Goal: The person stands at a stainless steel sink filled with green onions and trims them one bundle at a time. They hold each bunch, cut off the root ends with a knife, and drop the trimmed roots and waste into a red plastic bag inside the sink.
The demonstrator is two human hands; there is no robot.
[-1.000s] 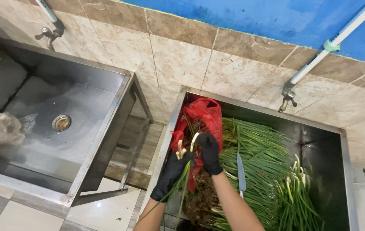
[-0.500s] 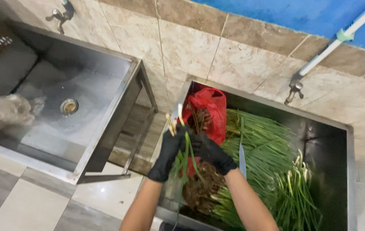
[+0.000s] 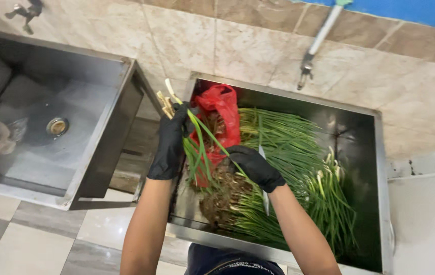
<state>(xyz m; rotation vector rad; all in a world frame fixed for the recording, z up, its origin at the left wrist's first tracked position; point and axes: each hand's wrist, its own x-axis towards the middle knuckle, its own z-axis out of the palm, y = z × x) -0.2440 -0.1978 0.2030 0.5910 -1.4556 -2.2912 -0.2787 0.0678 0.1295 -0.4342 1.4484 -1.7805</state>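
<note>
Black-gloved left hand (image 3: 169, 147) grips perhaps three scallions (image 3: 197, 147).

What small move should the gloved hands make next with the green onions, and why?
Probably the right hand should draw the hanging leaves down and away from the stalks. The left hand holds a few green onions raised by their pale root ends over the sink, while the right pinches the leaf ends beside a red bag.
</note>
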